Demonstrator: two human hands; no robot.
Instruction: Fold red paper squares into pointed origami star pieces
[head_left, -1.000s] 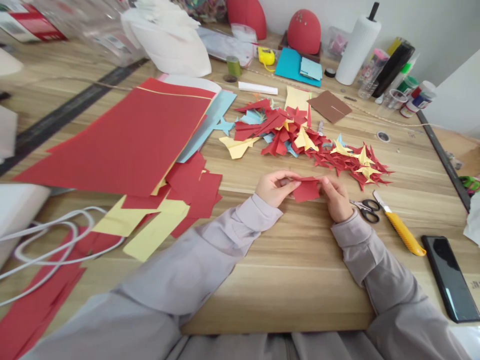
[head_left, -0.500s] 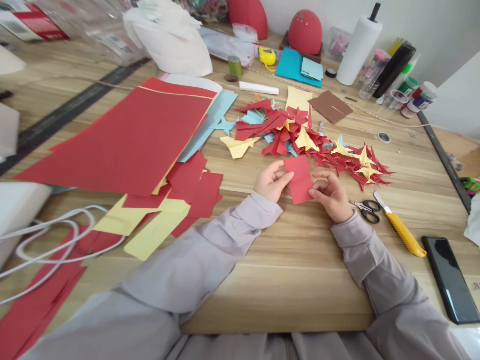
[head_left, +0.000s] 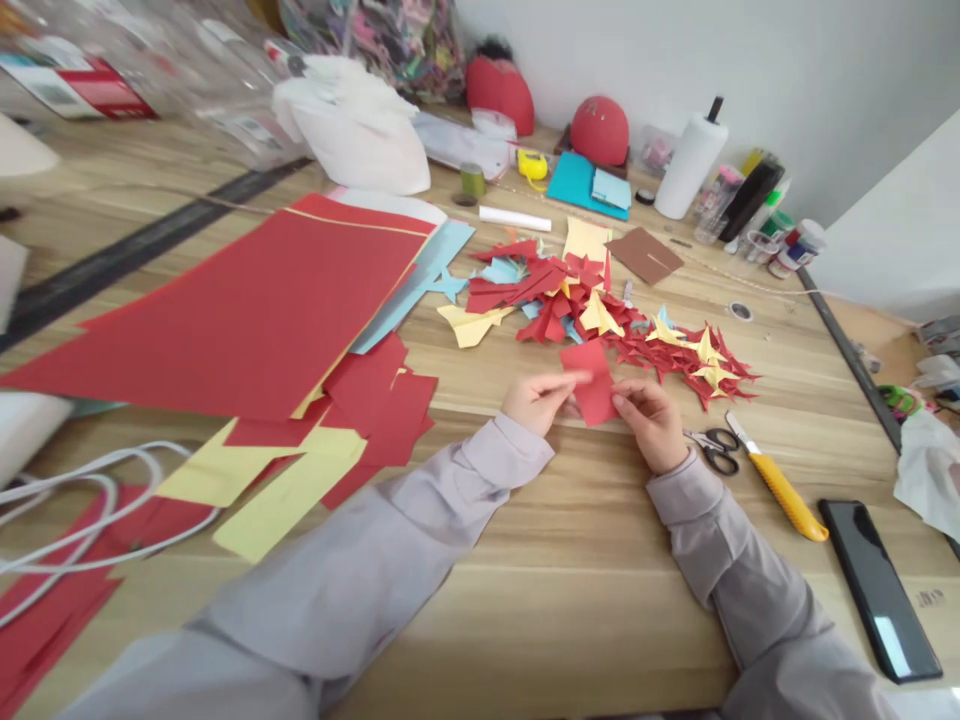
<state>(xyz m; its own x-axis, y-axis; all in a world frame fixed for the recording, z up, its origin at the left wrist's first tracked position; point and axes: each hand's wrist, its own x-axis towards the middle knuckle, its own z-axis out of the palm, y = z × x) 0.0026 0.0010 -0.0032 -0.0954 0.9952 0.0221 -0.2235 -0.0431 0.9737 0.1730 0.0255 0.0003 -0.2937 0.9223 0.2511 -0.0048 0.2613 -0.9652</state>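
Note:
A small red rectangle of paper [head_left: 595, 400] is held up above the middle of the table, with a faint crease across it. At its left edge is my left hand [head_left: 534, 400], one blurred finger lying across the front of the paper and other fingertips showing behind. My right hand [head_left: 646, 418] pinches the lower right edge between thumb and fingers. Just beyond the hands lies a heap of folded red paper pieces [head_left: 551, 322], with yellow folded stars [head_left: 706, 347] on its right part. Black-handled scissors [head_left: 718, 450] and a yellow utility knife [head_left: 784, 492] rest right of my right hand.
Large red sheets [head_left: 232, 310] cover the left side, with cut red pieces [head_left: 401, 410] and yellow strips [head_left: 289, 495] beside them. A white cable [head_left: 112, 490] loops at the left front. A black phone [head_left: 877, 590] lies at right. Bottles and jars [head_left: 757, 225] stand at the back right.
The view has tilted up, showing more wall. My left finger has shifted from the paper's left edge across its front. My right hand still pinches the lower right edge.

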